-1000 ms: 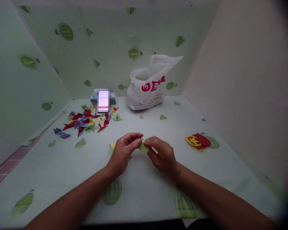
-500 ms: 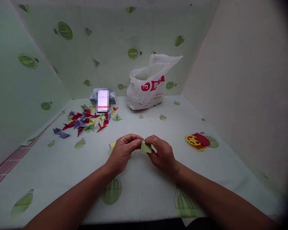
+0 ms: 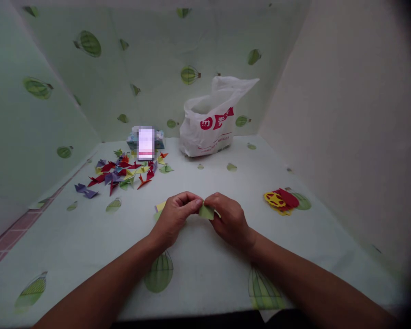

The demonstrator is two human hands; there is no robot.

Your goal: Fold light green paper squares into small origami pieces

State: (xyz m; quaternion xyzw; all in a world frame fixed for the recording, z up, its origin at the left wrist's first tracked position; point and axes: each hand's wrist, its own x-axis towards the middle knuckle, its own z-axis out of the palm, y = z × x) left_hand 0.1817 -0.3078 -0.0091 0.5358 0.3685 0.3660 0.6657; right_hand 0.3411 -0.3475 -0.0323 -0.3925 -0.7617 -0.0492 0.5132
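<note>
A small folded piece of green paper point(image 3: 206, 212) is pinched between my two hands above the middle of the table. My left hand point(image 3: 174, 214) holds its left upper edge between thumb and forefinger. On the other side my right hand point(image 3: 229, 217) grips it, its fingers curled and partly hiding the paper. Beneath and behind my left hand lie yellow and green paper sheets point(image 3: 160, 207), mostly covered by the hand. At the back left sits a pile of folded paper birds point(image 3: 123, 173) in red, purple, yellow, green and orange.
A phone with a lit, blurred screen point(image 3: 146, 142) leans on a tissue box point(image 3: 160, 140) behind the birds. A white plastic bag point(image 3: 207, 128) stands at the back. Red and yellow cut-out shapes point(image 3: 282, 201) lie on the right. Patterned cloth point(image 3: 205, 274) covers the table.
The green paper has turned slightly between my fingers, and the pale flap that stuck out at its right no longer shows. Both hands keep nearly the same place; the view shifted a little.
</note>
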